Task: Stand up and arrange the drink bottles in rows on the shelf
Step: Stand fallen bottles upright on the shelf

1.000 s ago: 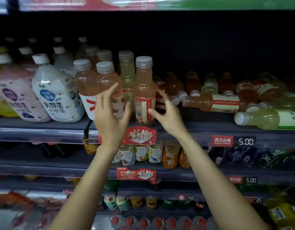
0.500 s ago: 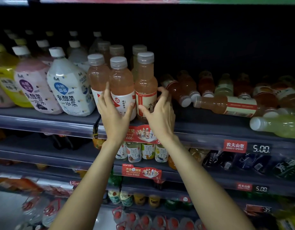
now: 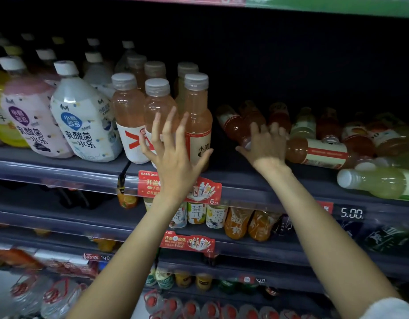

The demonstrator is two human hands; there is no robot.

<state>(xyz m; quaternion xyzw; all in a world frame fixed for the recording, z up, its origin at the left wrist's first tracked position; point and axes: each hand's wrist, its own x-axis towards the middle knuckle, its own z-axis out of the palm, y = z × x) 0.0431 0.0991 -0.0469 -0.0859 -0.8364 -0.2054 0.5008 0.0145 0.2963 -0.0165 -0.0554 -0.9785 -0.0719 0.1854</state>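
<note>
My left hand [image 3: 173, 153] hovers spread, fingers apart, in front of the standing peach bottles [image 3: 196, 120] near the front edge of the shelf [image 3: 60, 171]; the thumb seems to brush the nearest bottle's label, but nothing is gripped. My right hand [image 3: 265, 143] reaches to the right, fingers curling over the neck end of a fallen orange bottle [image 3: 233, 125]. I cannot tell whether the grasp has closed yet, since the hand hides the cap.

Further right the shelf is a heap of toppled bottles: a labelled one lying sideways [image 3: 318, 153] just beside my right hand, and a pale green one [image 3: 378, 180] at the front edge, its cap pointing left.

The risk, as I judge it, lies in that heap. The bottles lean on one another, so pulling one out may send its neighbours rolling, and the green one already sits close to the lip and could drop. A neck-end grip may also let the heavy body swing into the upright row, which stands close together and could topple like skittles. My open left hand is well placed to steady it.
</note>
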